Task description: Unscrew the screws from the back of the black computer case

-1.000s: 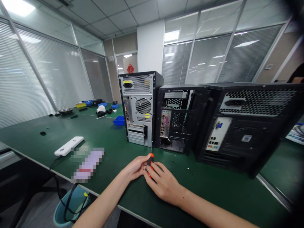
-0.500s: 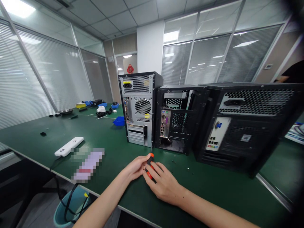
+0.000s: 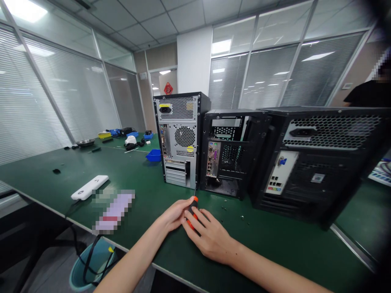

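Both of my hands are on one screwdriver [image 3: 193, 205] with a red and black handle. My left hand [image 3: 177, 213] pinches the front of the handle near the shaft. Around the rear of the handle, my right hand [image 3: 210, 238] has its fingers wrapped. The thin shaft points away from me, its tip at the lower right corner of the silver back panel of a computer case [image 3: 183, 142]. Whether the tip sits in a screw is too small to tell.
Right of it stand an open black case [image 3: 227, 158] and a larger black case [image 3: 314, 171]. Small screws [image 3: 224, 207] lie in front. A white power strip [image 3: 90, 187], a blue bin [image 3: 153, 155] and a teal bucket [image 3: 76, 272] are leftward. A person in black [image 3: 366, 92] is at far right.
My right hand's fingers have shifted slightly on the screwdriver handle. More of the person at the far right has come into view. The cases stay where they were.
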Motion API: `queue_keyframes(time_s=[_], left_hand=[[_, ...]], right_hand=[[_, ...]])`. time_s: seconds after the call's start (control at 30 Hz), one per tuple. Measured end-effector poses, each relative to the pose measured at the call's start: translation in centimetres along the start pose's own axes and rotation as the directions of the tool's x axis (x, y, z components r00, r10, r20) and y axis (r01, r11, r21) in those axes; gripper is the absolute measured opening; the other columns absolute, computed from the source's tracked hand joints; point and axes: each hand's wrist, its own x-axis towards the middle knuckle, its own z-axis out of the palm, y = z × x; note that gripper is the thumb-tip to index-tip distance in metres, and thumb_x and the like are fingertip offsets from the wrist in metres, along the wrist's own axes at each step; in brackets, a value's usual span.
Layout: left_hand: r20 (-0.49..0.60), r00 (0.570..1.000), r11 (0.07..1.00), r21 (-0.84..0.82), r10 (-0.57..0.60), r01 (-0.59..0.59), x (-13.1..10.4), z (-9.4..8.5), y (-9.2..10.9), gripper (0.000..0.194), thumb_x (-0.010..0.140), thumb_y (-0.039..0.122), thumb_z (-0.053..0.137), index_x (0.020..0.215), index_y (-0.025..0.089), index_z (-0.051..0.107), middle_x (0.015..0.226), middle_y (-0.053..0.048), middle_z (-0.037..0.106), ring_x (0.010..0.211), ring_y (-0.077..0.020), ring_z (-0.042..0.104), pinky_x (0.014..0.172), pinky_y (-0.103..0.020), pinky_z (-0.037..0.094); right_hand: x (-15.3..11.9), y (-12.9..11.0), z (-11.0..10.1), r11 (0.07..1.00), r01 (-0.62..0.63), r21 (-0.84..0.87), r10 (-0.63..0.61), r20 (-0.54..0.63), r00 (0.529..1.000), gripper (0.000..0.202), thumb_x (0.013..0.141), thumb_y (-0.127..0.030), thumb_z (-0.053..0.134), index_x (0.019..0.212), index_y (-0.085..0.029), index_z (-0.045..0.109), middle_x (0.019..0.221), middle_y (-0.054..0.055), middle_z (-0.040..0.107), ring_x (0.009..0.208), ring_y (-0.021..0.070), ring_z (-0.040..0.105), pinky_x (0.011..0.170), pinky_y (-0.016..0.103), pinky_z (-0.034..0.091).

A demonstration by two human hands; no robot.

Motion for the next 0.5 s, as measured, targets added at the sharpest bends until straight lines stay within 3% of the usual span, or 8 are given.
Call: queue_keyframes(time_s=[0.2, 0.5], left_hand=[[-0.057, 0.998, 1.000, 0.009, 0.004, -0.004, -0.11, 0.22, 0.05, 0.040, 0.065, 0.047, 0.074, 0.069, 0.010, 0.059, 0.057, -0.001, 0.058, 0.048, -0.0072, 0.052, 0.047, -0.017, 0.039], [-0.063, 0.998, 0.997, 0.067, 0.031, -0.027, 0.41, -0.50, -0.36, 0.042, 0.066, 0.051, 0.072, 0.066, 0.012, 0.057, 0.054, 0.002, 0.054, 0.045, -0.0052, 0.046, 0.044, -0.017, 0.030]], right_hand=[[0.16, 0.05, -0.10, 0.999, 0.036, -0.001, -0.036, -0.011, 0.999, 0.032, 0.089, -0.016, 0.040, 0.115, -0.010, 0.058, 0.123, 0.015, 0.056, 0.115, 0.0314, 0.051, 0.089, 0.043, 0.044], [0.18, 0.14, 0.00, 0.997, 0.073, 0.004, -0.073, -0.001, 0.997, 0.033, 0.090, -0.016, 0.038, 0.116, -0.009, 0.058, 0.124, 0.014, 0.056, 0.116, 0.0287, 0.051, 0.090, 0.041, 0.045]])
